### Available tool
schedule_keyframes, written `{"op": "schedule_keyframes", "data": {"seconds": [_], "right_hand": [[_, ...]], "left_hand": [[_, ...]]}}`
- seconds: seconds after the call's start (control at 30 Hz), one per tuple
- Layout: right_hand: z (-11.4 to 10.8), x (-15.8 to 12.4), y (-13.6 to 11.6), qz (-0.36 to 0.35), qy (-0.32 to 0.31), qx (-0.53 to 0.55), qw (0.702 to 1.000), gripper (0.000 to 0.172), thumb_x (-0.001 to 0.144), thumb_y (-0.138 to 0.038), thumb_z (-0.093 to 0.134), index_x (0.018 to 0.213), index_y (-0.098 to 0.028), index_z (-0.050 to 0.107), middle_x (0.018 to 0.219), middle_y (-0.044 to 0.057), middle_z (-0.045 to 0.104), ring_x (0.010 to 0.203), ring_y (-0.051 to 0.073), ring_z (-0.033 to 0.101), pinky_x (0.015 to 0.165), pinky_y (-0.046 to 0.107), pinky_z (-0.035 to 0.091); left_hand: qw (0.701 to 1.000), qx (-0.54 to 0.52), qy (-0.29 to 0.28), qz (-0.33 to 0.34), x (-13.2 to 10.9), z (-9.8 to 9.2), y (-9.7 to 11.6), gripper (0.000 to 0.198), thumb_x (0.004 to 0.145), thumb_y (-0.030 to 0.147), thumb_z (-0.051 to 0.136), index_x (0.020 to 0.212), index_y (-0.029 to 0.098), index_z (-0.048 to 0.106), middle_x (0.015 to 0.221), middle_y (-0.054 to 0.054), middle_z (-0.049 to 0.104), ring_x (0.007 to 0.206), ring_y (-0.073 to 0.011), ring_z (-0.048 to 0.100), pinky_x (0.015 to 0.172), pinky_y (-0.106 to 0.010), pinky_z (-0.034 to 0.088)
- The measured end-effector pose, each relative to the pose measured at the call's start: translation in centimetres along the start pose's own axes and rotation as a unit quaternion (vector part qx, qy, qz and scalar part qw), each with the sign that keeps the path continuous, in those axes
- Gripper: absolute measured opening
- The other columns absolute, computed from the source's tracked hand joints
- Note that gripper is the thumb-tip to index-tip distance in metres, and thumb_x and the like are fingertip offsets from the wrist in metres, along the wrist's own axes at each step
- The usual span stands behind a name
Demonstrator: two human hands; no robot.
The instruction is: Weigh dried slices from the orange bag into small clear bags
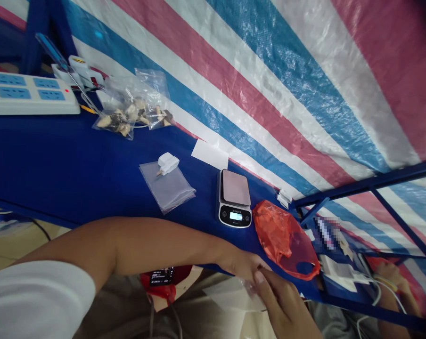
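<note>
Low in front of me, at the table's edge, my left hand and my right hand meet. Both are closed at the mouth of a clear plastic bag, which hangs below them over my lap. The fingertips overlap, so the exact grip is partly hidden. Just beyond my hands stands a small kitchen scale with a lit display and a bare platform. To its right lies a crumpled red plastic bag. A stack of flat clear bags lies to the left, with a white plug adapter on top.
Several clear bags of dried pale-and-dark pieces lie at the back left, near a white power strip. White paper lies behind the scale. A phone rests at my lap. At right, beyond a blue frame bar, is another person's hand.
</note>
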State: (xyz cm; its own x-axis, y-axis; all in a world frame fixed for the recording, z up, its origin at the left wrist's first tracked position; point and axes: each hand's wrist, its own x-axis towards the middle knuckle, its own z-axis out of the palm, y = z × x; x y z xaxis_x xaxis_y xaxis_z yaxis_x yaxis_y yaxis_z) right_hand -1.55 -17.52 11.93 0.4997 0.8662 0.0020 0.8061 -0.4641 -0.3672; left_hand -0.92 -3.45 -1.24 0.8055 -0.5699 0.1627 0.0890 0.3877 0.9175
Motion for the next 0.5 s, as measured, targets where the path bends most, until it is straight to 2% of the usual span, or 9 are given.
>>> {"op": "schedule_keyframes", "data": {"seconds": [0.07,0.17,0.27,0.33,0.4,0.5], "right_hand": [[-0.4,-0.3,1.3,0.054,0.006,0.048,0.997,0.048,0.099,-0.061,0.051,0.104,-0.021,0.078,0.100,0.009,0.079,0.089,0.023,0.075,0.078,0.025,0.059],[-1.8,-0.3,4.7,0.164,0.021,0.110,0.980,0.052,0.099,-0.062,0.047,0.100,-0.018,0.076,0.100,0.011,0.078,0.089,0.023,0.074,0.082,0.028,0.059],[-2.4,0.5,8.5,0.256,0.119,0.065,0.957,0.058,0.088,-0.071,0.052,0.099,-0.019,0.074,0.099,0.013,0.077,0.093,0.031,0.073,0.084,0.038,0.058],[-1.8,1.4,10.4,0.305,0.173,-0.011,0.936,0.063,0.081,-0.074,0.054,0.105,-0.018,0.071,0.100,0.016,0.076,0.097,0.037,0.072,0.087,0.048,0.056],[-0.7,2.2,11.4,0.334,0.210,-0.061,0.917,0.074,0.079,-0.075,0.053,0.120,-0.014,0.066,0.108,0.022,0.073,0.101,0.042,0.069,0.087,0.054,0.053],[0.9,3.2,11.9,0.359,0.215,-0.062,0.906,0.090,0.077,-0.078,0.055,0.136,-0.009,0.057,0.117,0.028,0.068,0.100,0.043,0.068,0.083,0.057,0.054]], "left_hand": [[0.999,-0.022,0.007,-0.028,0.2,0.2,0.2,0.052,0.045,0.028,0.087,0.091,0.017,0.065,0.084,0.001,0.065,0.074,-0.0168,0.066,0.070,-0.034,0.057],[0.993,-0.074,0.013,-0.090,0.3,0.4,0.8,0.065,0.037,0.027,0.095,0.095,0.018,0.065,0.090,0.000,0.069,0.077,-0.0170,0.068,0.069,-0.033,0.057],[0.988,-0.103,0.019,-0.111,0.0,0.3,1.5,0.069,0.039,0.029,0.097,0.100,0.018,0.066,0.093,-0.001,0.070,0.080,-0.0152,0.069,0.072,-0.030,0.056],[0.987,-0.110,0.019,-0.114,-0.1,0.2,1.8,0.069,0.040,0.030,0.098,0.100,0.018,0.067,0.093,-0.001,0.071,0.080,-0.0153,0.069,0.072,-0.030,0.056],[0.987,-0.112,0.018,-0.118,-0.1,0.1,2.0,0.068,0.039,0.030,0.098,0.099,0.018,0.067,0.091,-0.001,0.071,0.079,-0.0162,0.070,0.071,-0.031,0.056],[0.982,-0.117,0.004,-0.146,-0.1,-0.1,2.2,0.069,0.038,0.026,0.098,0.099,0.018,0.067,0.091,0.000,0.071,0.080,-0.0161,0.070,0.071,-0.029,0.056]]}}
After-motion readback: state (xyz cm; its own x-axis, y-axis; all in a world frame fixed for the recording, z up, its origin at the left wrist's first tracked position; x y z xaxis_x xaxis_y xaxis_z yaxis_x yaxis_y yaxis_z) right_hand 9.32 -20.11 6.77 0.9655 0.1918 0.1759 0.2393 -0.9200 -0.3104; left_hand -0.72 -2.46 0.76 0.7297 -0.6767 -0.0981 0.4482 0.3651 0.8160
